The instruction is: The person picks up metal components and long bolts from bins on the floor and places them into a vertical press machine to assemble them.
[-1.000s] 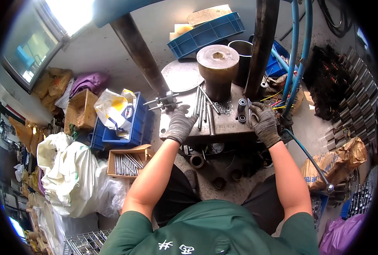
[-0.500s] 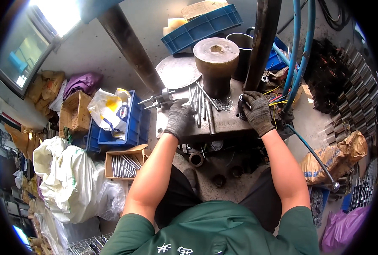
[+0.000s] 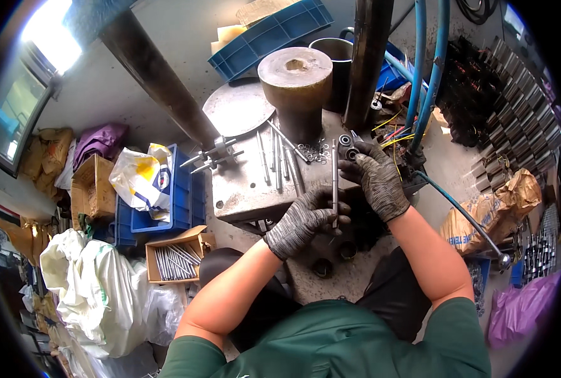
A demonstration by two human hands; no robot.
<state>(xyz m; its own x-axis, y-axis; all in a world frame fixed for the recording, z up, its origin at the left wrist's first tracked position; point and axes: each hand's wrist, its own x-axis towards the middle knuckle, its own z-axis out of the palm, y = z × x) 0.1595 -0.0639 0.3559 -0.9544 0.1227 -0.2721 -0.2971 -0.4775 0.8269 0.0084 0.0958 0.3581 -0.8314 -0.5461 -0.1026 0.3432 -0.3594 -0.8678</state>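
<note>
My left hand [image 3: 302,220], in a grey work glove, is closed round a slim metal rod [image 3: 335,173] and holds it upright in front of the table's near edge. My gloved right hand [image 3: 380,179] is at the table's right side, fingers bent around a dark round metal part [image 3: 352,154] with a ring-shaped end; the fingers hide much of it. A similar dark part [image 3: 345,140] is just beyond. More metal rods [image 3: 279,157] lie on the metal table [image 3: 236,189], with small rings [image 3: 318,151] scattered beside them.
A thick round metal block [image 3: 296,75] stands on the table between two steel columns [image 3: 367,63]. A pronged metal fixture [image 3: 216,154] sits at the left corner. A carton of rods [image 3: 176,258] and blue crates [image 3: 189,183] are at left; blue hoses [image 3: 438,69] hang at right.
My left hand has come off the rods on the table, toward me and right, with one rod in it. My right hand has shifted slightly; its fingers now bend around the dark part. The view has shifted.
</note>
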